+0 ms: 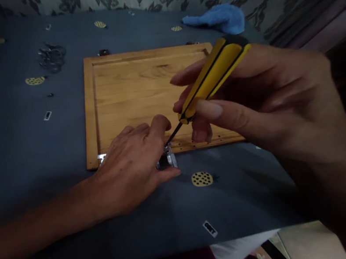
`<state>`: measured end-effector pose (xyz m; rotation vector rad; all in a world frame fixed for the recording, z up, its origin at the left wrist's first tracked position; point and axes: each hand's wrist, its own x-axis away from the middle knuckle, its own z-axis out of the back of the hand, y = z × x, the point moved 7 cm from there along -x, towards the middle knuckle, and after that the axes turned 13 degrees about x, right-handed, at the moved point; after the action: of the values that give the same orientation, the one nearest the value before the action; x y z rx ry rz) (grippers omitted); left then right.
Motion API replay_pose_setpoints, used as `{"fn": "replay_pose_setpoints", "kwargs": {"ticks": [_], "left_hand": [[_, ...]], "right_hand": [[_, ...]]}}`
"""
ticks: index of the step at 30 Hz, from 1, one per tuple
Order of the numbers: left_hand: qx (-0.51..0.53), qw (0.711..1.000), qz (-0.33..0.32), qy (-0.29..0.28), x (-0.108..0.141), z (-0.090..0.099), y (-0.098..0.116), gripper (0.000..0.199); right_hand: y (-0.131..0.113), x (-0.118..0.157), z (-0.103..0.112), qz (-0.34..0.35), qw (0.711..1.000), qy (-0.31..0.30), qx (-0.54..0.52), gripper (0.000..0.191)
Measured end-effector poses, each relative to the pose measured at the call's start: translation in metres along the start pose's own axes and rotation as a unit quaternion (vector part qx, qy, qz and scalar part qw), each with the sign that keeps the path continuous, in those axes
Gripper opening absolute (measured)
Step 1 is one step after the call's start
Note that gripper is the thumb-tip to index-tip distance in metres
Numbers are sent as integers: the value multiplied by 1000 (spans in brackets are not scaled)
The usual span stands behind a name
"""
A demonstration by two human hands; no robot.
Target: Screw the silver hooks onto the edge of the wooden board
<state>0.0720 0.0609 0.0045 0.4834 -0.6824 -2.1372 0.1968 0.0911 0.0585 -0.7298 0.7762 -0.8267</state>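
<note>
My right hand grips a yellow and black screwdriver, tilted with its thin shaft pointing down and left. The tip meets a small silver metal latch at the near edge of a wooden panel. Around that latch my left hand is closed, thumb at the near side and fingers over the panel, pressing it in place. Part of the latch is hidden by the fingers. Another silver metal piece shows at the panel's near left corner, partly behind the left hand.
A heap of small dark metal bits lies at the back left, with a single small screw nearer. A blue cloth sits at the back right. A dark fitting is at the panel's far edge. Pineapple-patterned cloth covers the table.
</note>
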Motion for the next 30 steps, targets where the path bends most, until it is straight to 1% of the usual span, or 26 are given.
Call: {"fn": "replay_pose_setpoints", "kwargs": {"ticks": [2,5,8,13,15,19,24,27,30], "left_hand": [[3,1000,-2,2,0,0,0,54],[1,1000,-1,4,0,0,0,56],[2,1000,6,4,1,0,-1,56],[16,1000,13,3,2,-1,-3,57],[22,1000,15,2,2,-1,-4,57],[24,1000,14,6,3,0,-5,57],[32,999,14,7,2,-1,-6,58],[30,999,16,9,2,-1,-6,57],[34,999,13,8,2,-1,-5,58]], "right_hand": [[1,2,2,-3,1000,11,-1,9],[1,6,7,-3,998,67,22,6],[1,11,6,-2,994,102,46,10],[2,16,9,3,979,192,65,14],[2,16,10,8,978,197,75,14],[-2,17,10,27,972,191,132,18],[-1,17,11,21,974,195,110,14],[-1,18,11,26,973,193,124,14],[2,19,11,13,975,184,126,11]]}}
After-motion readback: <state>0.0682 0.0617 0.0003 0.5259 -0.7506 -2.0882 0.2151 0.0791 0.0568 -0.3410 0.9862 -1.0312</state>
